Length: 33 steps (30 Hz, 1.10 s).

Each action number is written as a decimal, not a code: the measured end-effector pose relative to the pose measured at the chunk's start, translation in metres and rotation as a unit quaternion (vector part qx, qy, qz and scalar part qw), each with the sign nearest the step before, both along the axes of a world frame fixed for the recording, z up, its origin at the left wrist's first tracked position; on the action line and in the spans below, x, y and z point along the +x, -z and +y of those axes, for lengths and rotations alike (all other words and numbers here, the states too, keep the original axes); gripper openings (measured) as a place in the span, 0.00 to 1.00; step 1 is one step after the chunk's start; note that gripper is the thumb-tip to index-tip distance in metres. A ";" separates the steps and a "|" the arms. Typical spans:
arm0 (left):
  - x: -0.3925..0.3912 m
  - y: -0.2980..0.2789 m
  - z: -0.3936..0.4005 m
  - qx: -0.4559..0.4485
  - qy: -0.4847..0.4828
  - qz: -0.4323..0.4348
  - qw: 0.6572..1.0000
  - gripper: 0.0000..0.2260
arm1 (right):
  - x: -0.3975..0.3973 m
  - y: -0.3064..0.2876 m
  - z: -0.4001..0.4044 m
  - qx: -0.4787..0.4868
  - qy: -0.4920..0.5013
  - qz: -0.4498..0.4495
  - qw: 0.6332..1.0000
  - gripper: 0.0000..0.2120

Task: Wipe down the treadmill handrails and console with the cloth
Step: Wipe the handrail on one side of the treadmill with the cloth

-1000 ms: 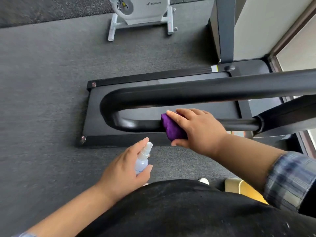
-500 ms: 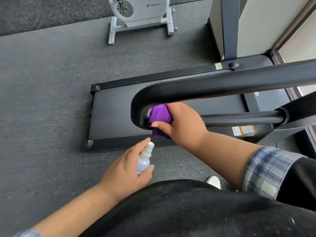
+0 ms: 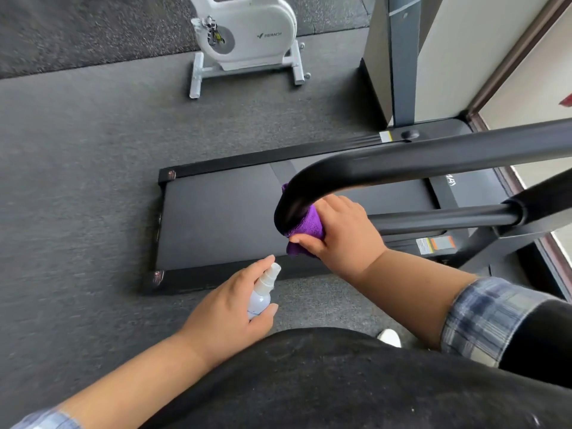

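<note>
A black U-shaped treadmill handrail (image 3: 433, 159) runs from the right edge and bends back at the middle of the view. My right hand (image 3: 343, 230) presses a purple cloth (image 3: 306, 227) against the inside of that bend. Part of the cloth is hidden behind the rail. The lower bar (image 3: 439, 219) of the handrail runs right from my hand to a thick joint. My left hand (image 3: 229, 314) holds a small clear spray bottle (image 3: 263, 292) upright, below and left of the cloth, apart from the rail. The console is out of view.
The treadmill deck (image 3: 216, 224) lies on grey floor mat below the rail. A white exercise bike (image 3: 247, 35) stands at the back. A grey upright post (image 3: 402, 57) and a wall are at the right. My white shoe tip (image 3: 390, 337) shows near my body.
My right hand slid the cloth left along the lower bar and up into the bend of the handrail. The left hand with the spray bottle stayed about where it was.
</note>
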<state>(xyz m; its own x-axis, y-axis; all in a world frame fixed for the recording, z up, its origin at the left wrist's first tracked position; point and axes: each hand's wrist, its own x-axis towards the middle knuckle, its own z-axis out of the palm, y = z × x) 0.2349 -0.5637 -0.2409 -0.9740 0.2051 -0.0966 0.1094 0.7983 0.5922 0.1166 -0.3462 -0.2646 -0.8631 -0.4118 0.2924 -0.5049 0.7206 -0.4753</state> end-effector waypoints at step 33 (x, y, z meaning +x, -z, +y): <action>-0.060 -0.006 0.091 0.012 0.162 0.102 0.981 0.28 | 0.010 0.010 0.074 0.198 -0.052 0.048 0.978 0.39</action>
<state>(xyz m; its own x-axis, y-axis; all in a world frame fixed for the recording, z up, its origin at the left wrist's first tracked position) 0.1751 -0.4725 -0.2349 -0.8554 0.5079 0.1017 0.4736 0.6875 0.5505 0.1267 -0.2722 -0.2743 -0.7867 -0.5936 0.1698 -0.6141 0.7807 -0.1159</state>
